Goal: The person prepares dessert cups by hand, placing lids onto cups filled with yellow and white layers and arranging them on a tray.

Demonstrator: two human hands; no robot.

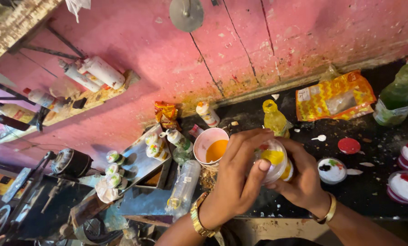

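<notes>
Both hands meet low in the frame over the dark counter [363, 191], wrapped round one small clear cup [277, 160] that shows white, yellow and a little red inside. Left hand [236, 180] lies across the cup's top and near side, fingers curled over the rim and thumb pressed to the lid face, its grip closed on the cup; a gold watch [199, 221] sits on that wrist. Right hand [302, 182] cradles the same cup from beneath and behind, fingers clasped on it, with a gold bangle [328, 210] at the wrist. So the cup is held just above the counter's front part, between the two palms.

Just left of the hands stands a pink cup [211, 146] holding orange liquid. Behind the held cup a small yellow bottle [275, 119] stands upright. To the right of the hands a filled dessert cup [331, 170] with white topping rests on the counter, a red lid [349, 146] lies beyond it, and two more white-topped cups [407, 187] sit at the right edge. A yellow and orange packet [336, 98] lies against the pink wall [167, 54], near a green bottle [397, 98]. A clear plastic bottle [185, 187] lies on its side at the counter's left end.
</notes>
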